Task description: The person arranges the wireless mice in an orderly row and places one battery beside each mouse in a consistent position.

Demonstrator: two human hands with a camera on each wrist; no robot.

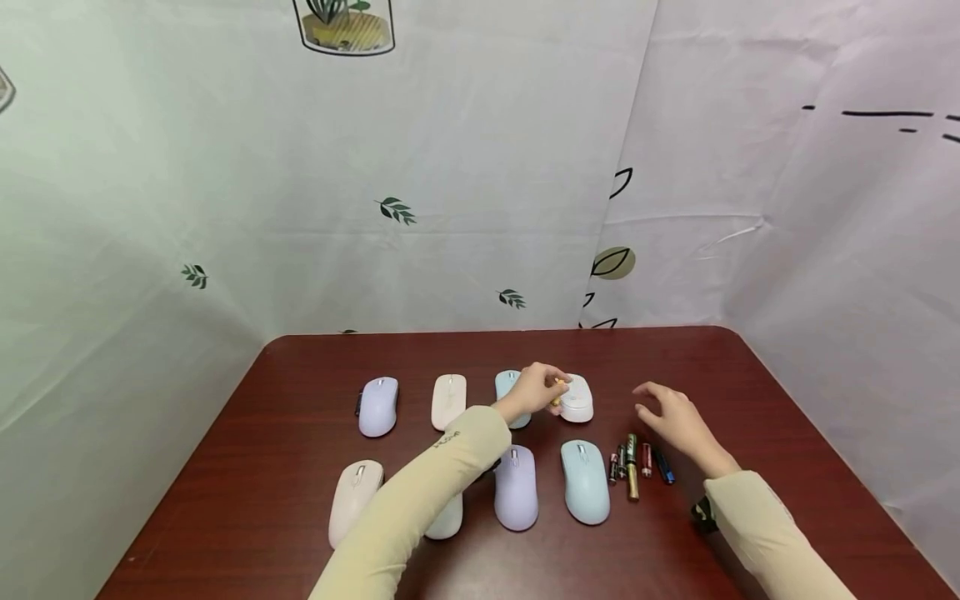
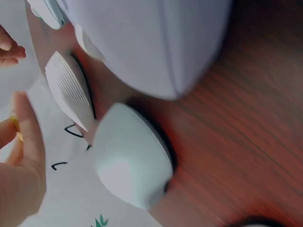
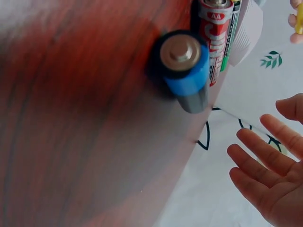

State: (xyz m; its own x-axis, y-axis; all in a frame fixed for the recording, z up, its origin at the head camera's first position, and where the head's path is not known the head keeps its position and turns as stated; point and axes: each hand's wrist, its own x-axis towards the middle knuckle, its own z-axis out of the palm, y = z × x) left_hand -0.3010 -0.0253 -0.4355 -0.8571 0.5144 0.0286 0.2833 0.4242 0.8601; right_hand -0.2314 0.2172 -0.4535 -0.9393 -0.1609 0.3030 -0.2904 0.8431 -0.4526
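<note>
My left hand [image 1: 534, 390] pinches a small yellow object [image 2: 17, 126] between thumb and fingers; most of it is hidden, so its kind is unclear. It hovers beside a white mouse [image 1: 577, 400] and above a light blue mouse [image 1: 506, 382] in the back row. My right hand [image 1: 678, 423] is held in the air with fingers spread, holding nothing. Just left of and below it lie several batteries: a green and gold one [image 1: 632, 467], a red AA one [image 3: 216, 35], and a blue and dark one [image 1: 663, 467], plus smaller ones.
In the front row are another light blue mouse [image 1: 585, 483], a lilac mouse [image 1: 516, 492], a pale mouse [image 1: 447, 518] partly behind the left sleeve, and a cream mouse [image 1: 356, 498]. Behind stand a cream mouse [image 1: 448, 400] and a lilac one [image 1: 378, 407]. Pale cloth [image 1: 480, 167] hangs beyond the brown table [image 1: 247, 492].
</note>
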